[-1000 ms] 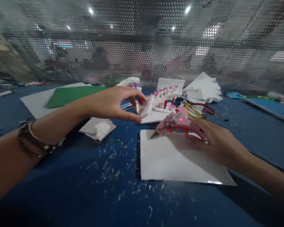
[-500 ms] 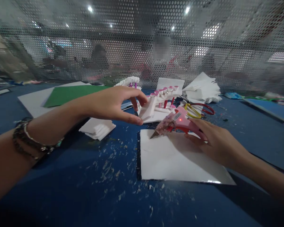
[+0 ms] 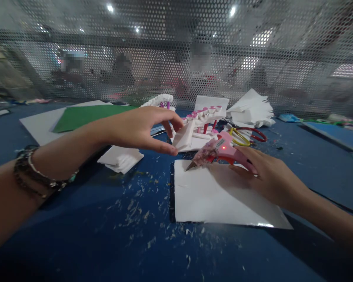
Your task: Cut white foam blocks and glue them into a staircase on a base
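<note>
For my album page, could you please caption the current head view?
Right hand holding a pink glue gun over a white sheet, left hand at a white model with pink details.

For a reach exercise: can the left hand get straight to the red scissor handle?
Probably not: the model and the glue gun in the right hand lie between the left hand and the red handle.

Perforated screen (image 3: 161,72) behind blue table (image 3: 106,243)

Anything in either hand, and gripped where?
Right hand: the pink glue gun, by its handle. Left hand: fingers spread at the white model; whether they grip it, I can't tell.
</note>
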The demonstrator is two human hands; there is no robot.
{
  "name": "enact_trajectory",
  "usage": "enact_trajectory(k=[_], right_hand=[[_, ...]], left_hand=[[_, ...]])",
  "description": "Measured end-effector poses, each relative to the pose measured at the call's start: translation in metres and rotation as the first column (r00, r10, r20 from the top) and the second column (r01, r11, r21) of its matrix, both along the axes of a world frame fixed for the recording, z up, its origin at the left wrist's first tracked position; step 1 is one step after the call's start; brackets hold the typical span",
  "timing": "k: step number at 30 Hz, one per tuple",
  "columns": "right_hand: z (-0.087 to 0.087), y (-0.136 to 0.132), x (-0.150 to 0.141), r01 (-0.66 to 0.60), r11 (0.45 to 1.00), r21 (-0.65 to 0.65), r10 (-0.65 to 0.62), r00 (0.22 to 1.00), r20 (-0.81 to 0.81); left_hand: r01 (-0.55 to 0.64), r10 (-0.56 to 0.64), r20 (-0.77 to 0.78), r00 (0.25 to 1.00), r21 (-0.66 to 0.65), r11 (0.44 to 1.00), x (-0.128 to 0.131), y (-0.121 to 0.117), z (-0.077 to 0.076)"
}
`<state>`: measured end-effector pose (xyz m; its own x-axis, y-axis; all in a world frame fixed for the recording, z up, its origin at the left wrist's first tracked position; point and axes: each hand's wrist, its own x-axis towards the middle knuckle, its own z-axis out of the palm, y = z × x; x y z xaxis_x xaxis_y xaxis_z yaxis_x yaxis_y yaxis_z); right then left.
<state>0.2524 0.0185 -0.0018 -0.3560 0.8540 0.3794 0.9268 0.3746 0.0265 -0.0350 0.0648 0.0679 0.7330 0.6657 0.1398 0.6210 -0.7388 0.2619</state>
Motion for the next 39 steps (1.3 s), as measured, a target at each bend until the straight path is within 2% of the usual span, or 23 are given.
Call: enact_trajectory(k=[9, 16, 20, 27, 33, 39], right_hand=[[-0.0003, -0.0002, -0.0010, -0.034, 0.998, 0.052, 0.034, 0.999, -0.001], [0.0018, -0.0009, -0.0024, 0.014, 1.000, 0.002, -0.014, 1.000, 0.009], [0.0046, -0.0025, -0.0048, 0.038, 0.999, -0.017, -0.038, 0.999, 0.000], [0.0050, -0.0015, -0.0056, 0.072, 0.997, -0.035, -0.073, 0.997, -0.019], [0.0033, -0.0008, -0.0041, 0.075, 0.997, -0.034, -0.076, 0.996, -0.036], [0.0021, -0.0006, -0.0048, 0.109, 0.993, -0.034, -0.110, 0.993, -0.046]], left_hand=[[0.051, -0.053, -0.060, 0.997, -0.031, 0.998, 0.0019, 0.0028, -0.0026], [-0.034, 0.029, -0.054, 0.998, -0.088, 0.996, 0.0007, 0.0028, -0.0016], [-0.056, 0.054, -0.033, 0.998, -0.072, 0.996, 0.0000, 0.0024, -0.0010], [-0.059, 0.057, -0.028, 0.998, -0.064, 0.996, 0.0003, 0.0023, -0.0010], [-0.109, 0.107, -0.027, 0.994, -0.074, 0.991, -0.0002, 0.0016, -0.0020], [-0.084, 0.084, -0.022, 0.996, -0.039, 0.996, -0.0011, 0.0023, -0.0018]])
